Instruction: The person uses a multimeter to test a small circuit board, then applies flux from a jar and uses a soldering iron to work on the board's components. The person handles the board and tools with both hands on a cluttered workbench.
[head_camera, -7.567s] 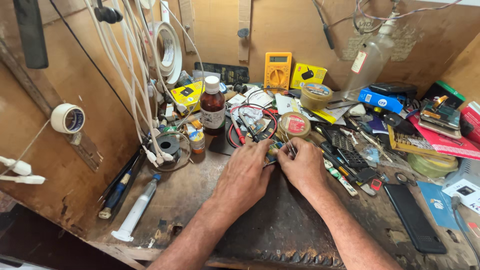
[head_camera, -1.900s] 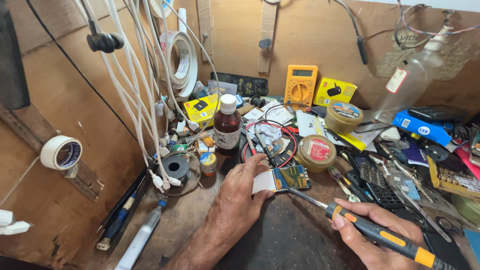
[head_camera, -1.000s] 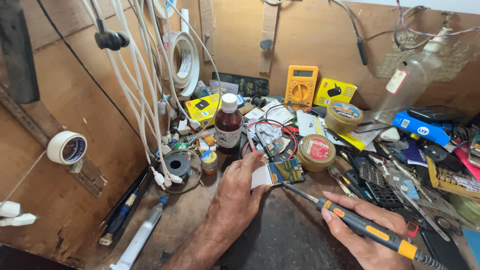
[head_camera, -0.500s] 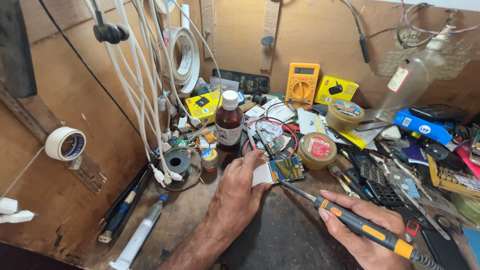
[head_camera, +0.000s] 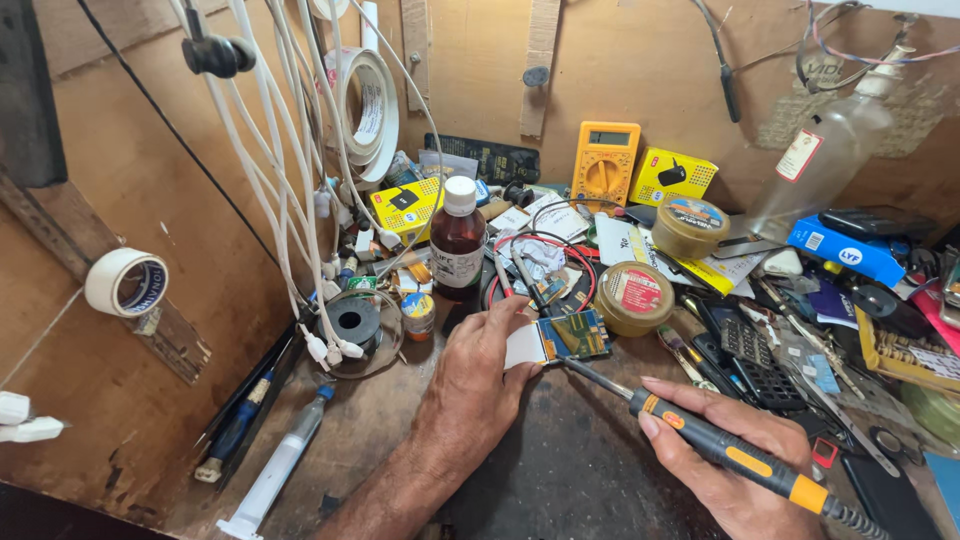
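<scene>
An electronics repair workshop is showing here: a yellow multimeter (head_camera: 604, 165), soldering iron (head_camera: 722, 455), solder-paste tins (head_camera: 633, 297) and hanging white cables (head_camera: 290, 190) are crowding the counter (head_camera: 560, 480).

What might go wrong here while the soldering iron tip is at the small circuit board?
The left hand pins the small circuit board with fingertips close to the soldering iron tip, so a slip may burn them. The brown bottle stands just behind the board; a nudge could tip it. Loose red wire nearby might touch the iron.
</scene>
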